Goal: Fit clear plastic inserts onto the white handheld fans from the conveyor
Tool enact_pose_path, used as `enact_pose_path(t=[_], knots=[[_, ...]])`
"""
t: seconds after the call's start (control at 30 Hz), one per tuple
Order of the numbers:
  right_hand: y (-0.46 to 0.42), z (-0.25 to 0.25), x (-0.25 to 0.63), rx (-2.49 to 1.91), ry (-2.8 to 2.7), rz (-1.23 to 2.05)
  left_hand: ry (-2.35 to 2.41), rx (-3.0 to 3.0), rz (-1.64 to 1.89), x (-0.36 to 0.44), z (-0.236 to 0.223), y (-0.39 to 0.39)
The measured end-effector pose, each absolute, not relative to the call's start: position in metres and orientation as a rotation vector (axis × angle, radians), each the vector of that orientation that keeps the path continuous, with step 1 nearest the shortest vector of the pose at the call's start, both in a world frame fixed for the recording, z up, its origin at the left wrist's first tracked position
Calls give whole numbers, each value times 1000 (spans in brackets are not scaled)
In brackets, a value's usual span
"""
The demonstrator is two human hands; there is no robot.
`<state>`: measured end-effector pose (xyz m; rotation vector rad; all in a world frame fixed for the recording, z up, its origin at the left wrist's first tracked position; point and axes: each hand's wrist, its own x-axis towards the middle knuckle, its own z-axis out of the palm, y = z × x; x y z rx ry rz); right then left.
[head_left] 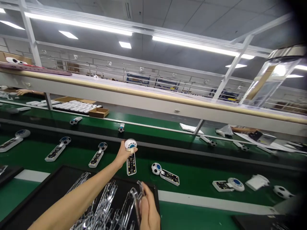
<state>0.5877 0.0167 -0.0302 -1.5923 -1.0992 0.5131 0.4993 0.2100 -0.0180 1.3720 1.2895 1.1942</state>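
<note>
Fingers of your left hand (pixel 122 155) are closed on the round head of a white device (pixel 131 159), held head up over the green surface (pixel 196 177), its narrow body hanging down and its circuit board exposed. Your right hand (pixel 149 209), lower and nearer you, pinches a clear plastic piece (pixel 137 203) between thumb and fingers above the black tray (pixel 54 187). Blue patches on several device heads bear markings too small to read. Loose clear plastic parts (pixel 104 199) crowd the tray, and your left forearm crosses in front of some of them. Similar devices lie along the green surface: an opened unit with a football-patterned head (pixel 170 177) just right of the held one, another opened unit (pixel 96 159) to its left. Beyond, a shelf (pixel 153 98) spans the view, partly blocking sight of the background; a transparent container (pixel 266 84) stands at its right. Far left, beneath it, are a small cardboard box (pixel 98 112), rows of white parts (pixel 74 106) and another person's hand (pixel 22 92).
</note>
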Motion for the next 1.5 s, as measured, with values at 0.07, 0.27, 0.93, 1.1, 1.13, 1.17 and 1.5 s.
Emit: enact_pose_path(t=[0.07,0.27,0.93,1.1,1.13,1.17,1.5], knots=[[27,-21,595,-1676,-1071,508,1261,1241,1200,489,-5,194],[44,-1,596,-1823,-1580,361,1173,982,1093,488,21,131],[23,-21,623,-1647,-1572,451,928,750,916,506,6,72],[57,-45,627,-1642,-900,667,1073,843,1122,516,6,72],[63,-51,626,-1658,-862,668,1079,876,1168,518,6,73],[69,-56,625,-1672,-847,664,1087,901,1205,519,5,74],[97,-82,619,-1783,-1035,637,1308,934,1010,495,-32,147]])
